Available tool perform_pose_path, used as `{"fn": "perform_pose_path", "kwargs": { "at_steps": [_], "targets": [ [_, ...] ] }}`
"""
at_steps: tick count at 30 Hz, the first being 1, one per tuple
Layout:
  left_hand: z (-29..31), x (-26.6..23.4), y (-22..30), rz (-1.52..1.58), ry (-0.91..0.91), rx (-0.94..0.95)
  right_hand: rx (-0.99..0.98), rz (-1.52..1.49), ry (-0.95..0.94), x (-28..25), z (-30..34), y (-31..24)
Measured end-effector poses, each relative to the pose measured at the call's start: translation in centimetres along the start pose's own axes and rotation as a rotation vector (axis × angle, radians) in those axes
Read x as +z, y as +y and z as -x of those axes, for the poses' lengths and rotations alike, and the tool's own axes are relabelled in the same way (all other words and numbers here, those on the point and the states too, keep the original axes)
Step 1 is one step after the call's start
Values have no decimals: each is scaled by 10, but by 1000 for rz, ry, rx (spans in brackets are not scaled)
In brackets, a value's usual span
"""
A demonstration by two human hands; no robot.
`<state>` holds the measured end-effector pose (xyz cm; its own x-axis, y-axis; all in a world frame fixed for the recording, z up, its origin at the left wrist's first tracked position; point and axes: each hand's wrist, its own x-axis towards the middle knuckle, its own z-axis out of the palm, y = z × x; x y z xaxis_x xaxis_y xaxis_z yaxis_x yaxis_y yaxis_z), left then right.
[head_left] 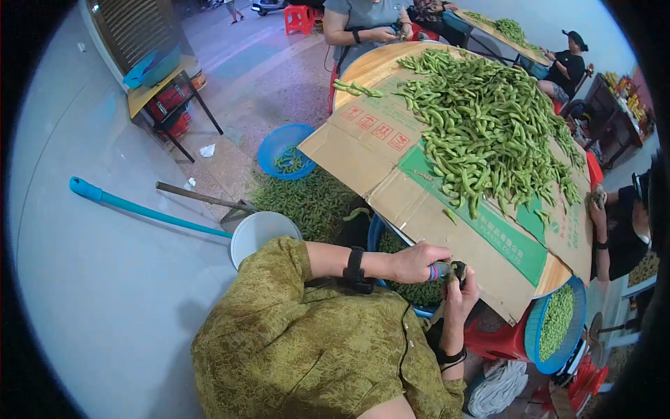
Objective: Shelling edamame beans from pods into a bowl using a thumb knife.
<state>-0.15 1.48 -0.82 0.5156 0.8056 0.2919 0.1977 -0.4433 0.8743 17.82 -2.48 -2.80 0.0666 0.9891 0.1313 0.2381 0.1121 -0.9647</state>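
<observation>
My left hand and my right hand meet close together at the near edge of the table, both with closed fingers. Between them is a small greyish piece with blue and red bands; whether it is a finger cover or a tool does not show. What the fingertips pinch is too small and dark to name. Below the hands stands a blue tub of small green beans. Spread on flattened cardboard over the table is a large heap of green bean pods.
Empty pods cover the floor by a blue basin. A white bucket and a blue-handled pole stand left. A blue basket of shelled beans is at right. Co-workers sit across and at right.
</observation>
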Motion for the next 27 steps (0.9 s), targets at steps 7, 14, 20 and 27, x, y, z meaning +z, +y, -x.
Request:
{"fn": "perform_pose_path", "kwargs": {
  "at_steps": [7,14,20,27],
  "targets": [
    [-2,-15,13,234,-66,-255,-120,225,-143,-5,-4,-22],
    [-5,-13,3,788,-101,-621,-233,291,-109,-2,-3,-21],
    [-2,-14,2,989,-108,-756,-457,172,-159,-2,-5,-16],
    [-4,-15,12,932,-72,-717,-357,101,-18,6,-1,-10]
  ]
}}
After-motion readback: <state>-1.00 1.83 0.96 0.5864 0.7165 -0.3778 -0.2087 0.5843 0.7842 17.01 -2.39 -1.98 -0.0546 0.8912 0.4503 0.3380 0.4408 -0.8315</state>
